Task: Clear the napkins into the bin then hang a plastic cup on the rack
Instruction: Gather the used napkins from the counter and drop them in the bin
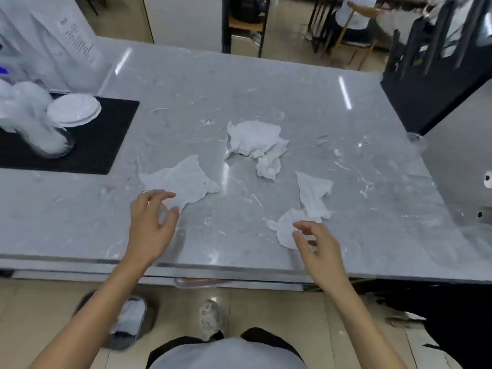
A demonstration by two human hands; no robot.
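Note:
Several crumpled white napkins lie on the grey marble counter [266, 86]. One flat napkin [183, 181] is at the left, and my left hand [151, 225] hovers at its near edge with fingers spread. A bigger crumpled napkin [255, 139] sits in the middle with a small wad [269, 167] below it. Two napkins lie at the right, the farther one [314, 194] and the nearer one [286, 229]; my right hand [316, 246] is open, fingertips at the nearer one. Clear plastic cups [32, 123] stand on a black mat [106, 137] at the far left.
White lids [74, 109] rest on the mat beside the cups. A clear stand with a printed sheet [77, 41] is behind them. A dark rack-like frame [436, 67] stands at the counter's far right. A black bag [452, 315] sits on the floor at lower right.

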